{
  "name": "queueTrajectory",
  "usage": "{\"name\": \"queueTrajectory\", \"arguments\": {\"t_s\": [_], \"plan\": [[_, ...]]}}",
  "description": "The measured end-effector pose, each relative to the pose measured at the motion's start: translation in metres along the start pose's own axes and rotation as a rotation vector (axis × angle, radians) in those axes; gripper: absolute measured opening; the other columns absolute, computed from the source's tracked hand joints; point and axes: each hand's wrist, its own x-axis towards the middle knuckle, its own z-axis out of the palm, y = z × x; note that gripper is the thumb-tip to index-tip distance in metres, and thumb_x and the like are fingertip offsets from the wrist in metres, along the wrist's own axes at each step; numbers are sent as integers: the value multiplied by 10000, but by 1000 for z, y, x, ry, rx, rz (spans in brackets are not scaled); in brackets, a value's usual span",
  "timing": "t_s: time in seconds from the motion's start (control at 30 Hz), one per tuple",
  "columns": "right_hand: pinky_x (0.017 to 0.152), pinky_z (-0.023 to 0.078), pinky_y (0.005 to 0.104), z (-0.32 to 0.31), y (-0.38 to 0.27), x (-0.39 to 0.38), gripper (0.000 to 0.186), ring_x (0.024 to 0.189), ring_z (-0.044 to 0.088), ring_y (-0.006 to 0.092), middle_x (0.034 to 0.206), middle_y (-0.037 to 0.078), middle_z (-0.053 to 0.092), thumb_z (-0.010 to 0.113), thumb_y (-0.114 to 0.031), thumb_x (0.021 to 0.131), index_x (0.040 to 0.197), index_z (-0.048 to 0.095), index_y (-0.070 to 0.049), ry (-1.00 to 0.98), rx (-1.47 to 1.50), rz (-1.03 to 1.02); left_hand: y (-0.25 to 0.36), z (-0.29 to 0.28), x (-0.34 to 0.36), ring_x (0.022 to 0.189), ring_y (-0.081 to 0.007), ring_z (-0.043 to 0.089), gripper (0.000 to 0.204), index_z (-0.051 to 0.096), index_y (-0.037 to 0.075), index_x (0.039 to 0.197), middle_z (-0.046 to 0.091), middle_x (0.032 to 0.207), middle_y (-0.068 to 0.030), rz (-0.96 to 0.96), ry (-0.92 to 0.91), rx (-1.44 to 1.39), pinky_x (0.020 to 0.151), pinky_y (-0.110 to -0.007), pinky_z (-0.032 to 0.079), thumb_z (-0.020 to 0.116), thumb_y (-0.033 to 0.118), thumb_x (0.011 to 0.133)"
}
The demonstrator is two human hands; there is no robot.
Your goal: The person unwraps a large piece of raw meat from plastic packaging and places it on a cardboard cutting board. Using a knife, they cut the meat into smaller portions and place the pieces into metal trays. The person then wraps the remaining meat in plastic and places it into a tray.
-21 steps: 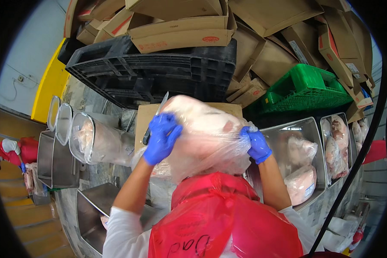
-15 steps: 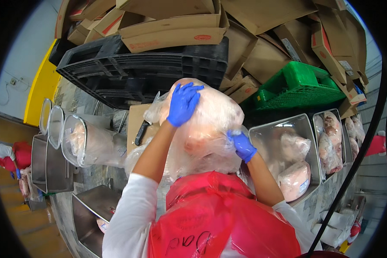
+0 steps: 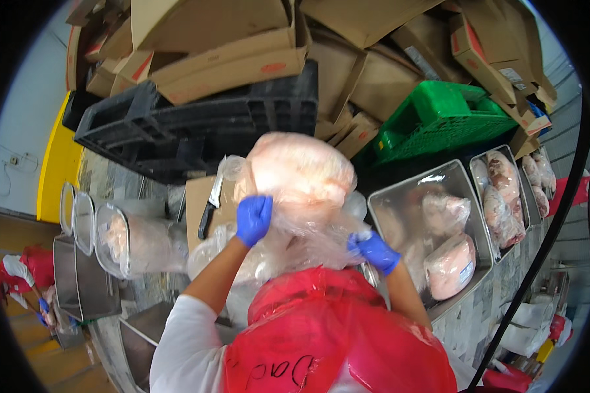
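Note:
A large pale piece of meat (image 3: 301,167) lies in front of me, its far part bare and its near end amid crumpled clear plastic wrap (image 3: 308,232). My left hand (image 3: 254,219), in a blue glove, is closed on the plastic at the meat's near left side. My right hand (image 3: 375,251), gloved the same way, pinches the plastic at the near right. Between the two hands the film is drawn toward my red apron. Left of the meat, a knife (image 3: 208,208) with a black handle rests on a tan board (image 3: 193,196).
On the right, a metal tub (image 3: 462,171) holds wrapped meat pieces, with more filled tubs beyond. Bagged clear bins (image 3: 157,245) stand left. A black pallet (image 3: 196,128), a green pallet (image 3: 432,124) and piled cardboard boxes (image 3: 236,65) border the far side. Other people work at both edges.
My left hand has come off the top of the meat, back toward me, and closed on the plastic. The plastic has slid off the meat's far part. My right hand has shifted slightly nearer.

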Motion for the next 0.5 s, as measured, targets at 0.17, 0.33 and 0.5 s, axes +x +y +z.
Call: {"name": "queueTrajectory", "arguments": {"t_s": [0.17,0.33,0.5], "plan": [[697,464,231,-55,35,-9,205,797,574,95,900,14,603,586,-128,880,1070,584,-51,-213,-93,236,-21,-31,-251,587,-159,507,320,607,-13,782,581,638,-110,-570,-512,13,605,-341,451,568,271,925],[883,451,313,-68,72,47,581,1066,521,143,1226,48,513,643,-245,864,1363,400,-74,65,39,0,18,-69,-201,689,-225,581,335,601,17,952,574,741,-98,-846,-488,-217,718,-330,493,762,232,752],[807,462,358,22,31,79,490,1056,526,174,1237,45,491,690,-243,806,1243,518,-104,201,82,151,-22,-52,-114,1077,-356,548,741,455,21,1296,516,1194,-239,-262,158,130,937,-440,425,800,271,689]]}}
